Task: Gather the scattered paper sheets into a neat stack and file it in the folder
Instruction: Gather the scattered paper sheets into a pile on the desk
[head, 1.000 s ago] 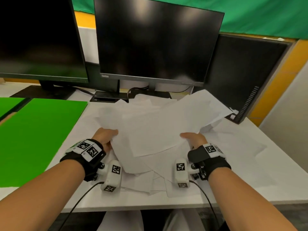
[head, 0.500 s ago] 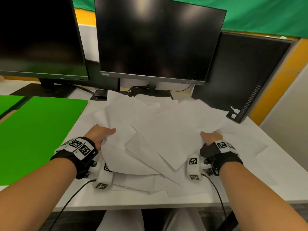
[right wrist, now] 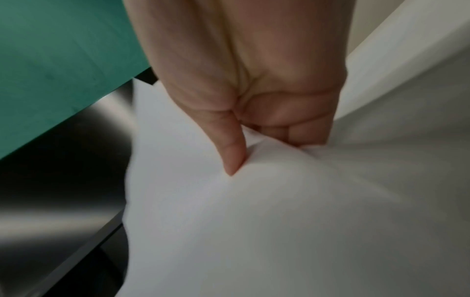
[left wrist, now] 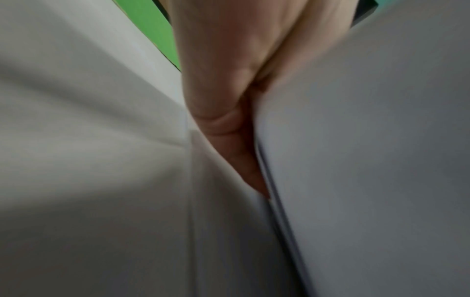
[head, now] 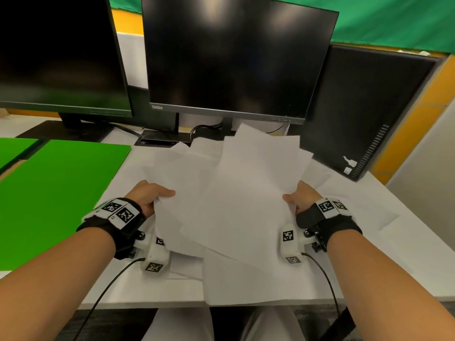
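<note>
Head view showed a person's left hand and right hand gripping opposite side edges of a loose, fanned pile of white paper sheets over the white tabletop, before two dark monitors. The sheets' long axis ran away from the person toward the monitors, corners splayed unevenly. A green folder lay flat on the tabletop to the left, nothing visible on it.

Left wrist view, blurred, showed the left hand with its thumb pressed against the paper edges.

Right wrist view showed the right hand pinching the sheets, thumb on top, curled fingers beneath.
</note>
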Demonstrator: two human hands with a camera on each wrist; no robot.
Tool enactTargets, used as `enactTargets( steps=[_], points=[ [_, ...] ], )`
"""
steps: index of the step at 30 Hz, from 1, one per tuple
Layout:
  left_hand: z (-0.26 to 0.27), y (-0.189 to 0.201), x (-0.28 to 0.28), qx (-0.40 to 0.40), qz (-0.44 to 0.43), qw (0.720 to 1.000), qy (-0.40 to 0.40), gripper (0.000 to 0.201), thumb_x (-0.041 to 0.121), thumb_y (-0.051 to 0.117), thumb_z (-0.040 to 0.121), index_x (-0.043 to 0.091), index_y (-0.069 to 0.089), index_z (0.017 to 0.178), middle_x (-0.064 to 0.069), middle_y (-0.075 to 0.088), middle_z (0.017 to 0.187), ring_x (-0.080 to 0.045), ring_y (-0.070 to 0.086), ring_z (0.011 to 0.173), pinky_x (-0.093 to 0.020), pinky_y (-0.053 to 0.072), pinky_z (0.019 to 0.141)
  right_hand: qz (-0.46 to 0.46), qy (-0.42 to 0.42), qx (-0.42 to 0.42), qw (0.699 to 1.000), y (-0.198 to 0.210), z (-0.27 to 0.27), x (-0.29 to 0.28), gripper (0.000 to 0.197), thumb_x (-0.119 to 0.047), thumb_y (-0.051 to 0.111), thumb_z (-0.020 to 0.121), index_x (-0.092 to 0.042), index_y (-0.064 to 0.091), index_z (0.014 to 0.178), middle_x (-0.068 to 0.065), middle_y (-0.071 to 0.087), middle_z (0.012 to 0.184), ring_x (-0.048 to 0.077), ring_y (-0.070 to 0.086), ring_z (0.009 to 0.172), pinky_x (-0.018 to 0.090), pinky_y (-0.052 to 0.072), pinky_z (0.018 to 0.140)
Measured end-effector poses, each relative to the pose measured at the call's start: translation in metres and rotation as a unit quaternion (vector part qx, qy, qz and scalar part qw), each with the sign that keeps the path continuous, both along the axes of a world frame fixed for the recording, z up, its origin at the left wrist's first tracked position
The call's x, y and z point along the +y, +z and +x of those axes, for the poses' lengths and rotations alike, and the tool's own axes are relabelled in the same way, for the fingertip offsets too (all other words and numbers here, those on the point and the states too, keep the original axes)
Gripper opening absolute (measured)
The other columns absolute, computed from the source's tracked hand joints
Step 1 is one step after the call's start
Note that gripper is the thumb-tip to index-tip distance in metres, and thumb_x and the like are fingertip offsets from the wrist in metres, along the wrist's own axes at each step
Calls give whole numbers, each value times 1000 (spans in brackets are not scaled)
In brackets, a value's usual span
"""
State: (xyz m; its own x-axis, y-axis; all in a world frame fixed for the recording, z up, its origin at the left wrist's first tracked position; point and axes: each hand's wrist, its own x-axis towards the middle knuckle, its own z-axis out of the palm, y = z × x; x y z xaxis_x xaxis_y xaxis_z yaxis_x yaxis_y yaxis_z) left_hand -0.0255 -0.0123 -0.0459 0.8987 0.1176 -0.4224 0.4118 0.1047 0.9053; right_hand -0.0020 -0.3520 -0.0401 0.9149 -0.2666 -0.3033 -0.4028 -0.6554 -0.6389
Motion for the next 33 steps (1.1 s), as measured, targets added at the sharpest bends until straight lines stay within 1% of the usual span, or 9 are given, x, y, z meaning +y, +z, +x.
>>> enactTargets(
  steps=[4,7,9,15,18,20,26,30,33],
  points=[
    [-2,-2,6,4,-13,1000,15,17,-11,53,85,-4,60,99,-16,63,92,-29,61,81,-50,46,95,40,-18,-24,999,-7,4,-9,44,-20,62,85,5,51,120,26,59,121,41,59,107,39,51,87],
    [1,-6,13,19,30,999,9,34,0,64,82,-7,57,115,-20,65,98,-34,63,87,-50,47,94,-6,33,4,999,-4,3,-1,53,-33,63,85,3,52,123,20,59,119,30,56,100,31,41,84],
    [3,-7,16,33,61,997,13,60,18,78,73,-7,54,121,-26,64,113,-44,63,100,-54,47,95,-86,49,31,995,2,4,2,61,-37,57,89,5,43,132,19,53,124,29,51,108,33,38,89],
    [7,-11,20,23,179,980,86,76,42,59,87,-7,36,139,-23,47,141,-38,47,126,-39,41,102,-204,59,17,977,15,1,-15,62,-26,48,96,0,21,145,17,23,154,30,26,141,34,20,115],
    [8,-15,19,14,126,989,70,66,39,63,85,-5,48,132,-19,61,117,-32,56,108,-27,44,79,-172,64,13,983,13,4,-9,63,-35,43,97,1,22,145,17,25,154,31,26,141,35,18,115],
    [3,-9,12,5,88,996,28,41,11,65,85,-3,56,122,-16,64,99,-28,59,85,-23,52,61,-137,51,-12,989,9,9,-1,56,-28,43,97,1,28,143,20,32,150,32,33,137,34,24,112],
    [6,-7,18,-36,126,989,64,45,-9,64,78,-9,54,122,-19,60,121,-30,57,101,-36,45,87,-27,-113,-179,977,11,26,7,39,-12,38,97,4,42,132,23,48,137,37,46,125,35,35,102],
    [6,-4,23,-53,63,996,40,31,-6,66,77,3,63,107,-16,65,108,-28,66,82,-36,51,75,102,-182,-237,949,12,30,10,53,-15,43,95,0,27,144,17,37,148,32,37,136,33,28,111],
    [6,-2,20,-50,8,999,13,14,3,64,82,11,64,93,-12,67,98,-22,68,68,-33,50,64,108,-110,-218,964,1,26,23,44,-2,50,88,2,44,132,19,52,132,34,49,124,31,39,99]
  ],
)
